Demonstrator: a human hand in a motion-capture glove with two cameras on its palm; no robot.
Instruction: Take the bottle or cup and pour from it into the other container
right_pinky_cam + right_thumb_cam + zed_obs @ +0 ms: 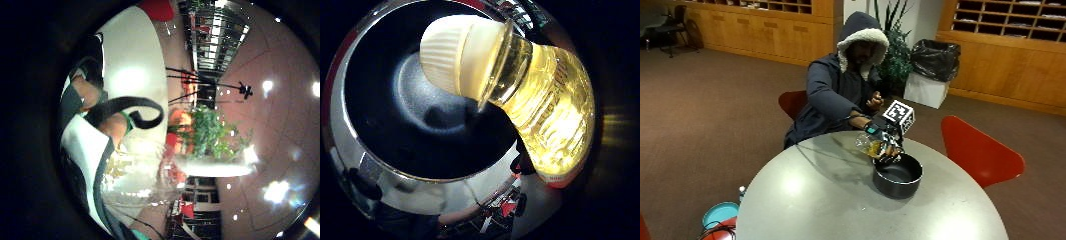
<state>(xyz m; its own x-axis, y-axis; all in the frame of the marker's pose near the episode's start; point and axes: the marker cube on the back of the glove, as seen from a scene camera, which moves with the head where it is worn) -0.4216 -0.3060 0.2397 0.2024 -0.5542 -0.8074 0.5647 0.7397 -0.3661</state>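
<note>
round table (pixel 806 200): one pot (pixel 897 176), one bottle (pixel 869 145) gripped by hands (pixel 885 136).

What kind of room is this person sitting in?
Probably an office or school common room: wooden cubbyhole shelves line the walls, red chairs stand round a round grey table, and the floor is carpeted.

dk hooded coat, fur trim, blk glove (pixel 883 137)

Pot (pixel 897 175) sits on the worktop (pixel 813 200) on its far side, near the person. Bottle (pixel 869 145), tilted and held in the right hand (pixel 885 136), blocks the way over the pot's rim. Worktop bare around the pot; red chair (pixel 976 147) close beside the edge.
</note>
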